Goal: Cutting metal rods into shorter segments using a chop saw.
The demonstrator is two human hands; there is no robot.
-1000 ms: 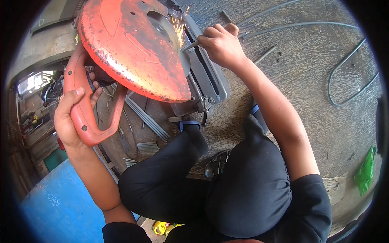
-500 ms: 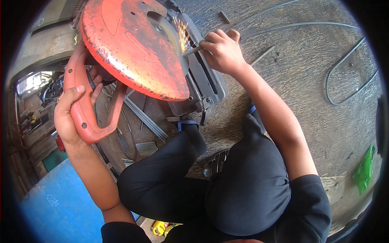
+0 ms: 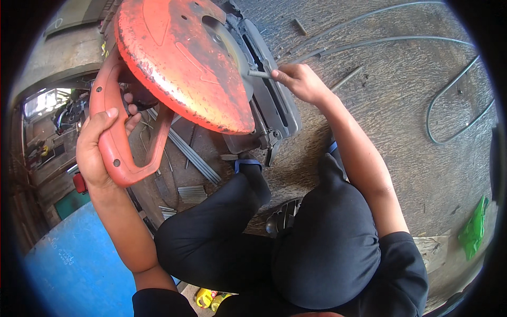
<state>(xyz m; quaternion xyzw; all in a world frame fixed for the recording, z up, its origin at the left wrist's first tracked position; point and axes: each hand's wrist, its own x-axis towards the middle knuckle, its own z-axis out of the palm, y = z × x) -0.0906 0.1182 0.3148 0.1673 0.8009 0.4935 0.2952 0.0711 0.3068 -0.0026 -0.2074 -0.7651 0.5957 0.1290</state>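
Note:
My left hand (image 3: pixel 95 145) is wrapped round the orange loop handle (image 3: pixel 117 161) of a cut-off saw, the fingers curling inside the loop. The saw's worn orange guard (image 3: pixel 177 68) covers most of the grey cutting disc (image 3: pixel 236 53). Between thumb and fingers, my right hand (image 3: pixel 301 82) pinches a short threaded rod (image 3: pixel 259 74). The rod's far end is at the disc's face; whether they touch I cannot tell. Below them are the saw's grey base (image 3: pixel 285 111) and a clamp screw (image 3: pixel 259 119).
Several metal rods (image 3: pixel 193 156) and a stack of short pieces (image 3: pixel 192 194) lie below the saw. A long rod (image 3: pixel 348 76) and a looped cable (image 3: pixel 433 113) are on the rough floor at right. A blue sheet (image 3: pixel 79 259) is lower left, a green bag (image 3: pixel 471 230) far right.
The sparks at the disc have stopped. My right hand has shifted slightly right and down and now grips the rod with its fingertips. My left hand stays on the handle.

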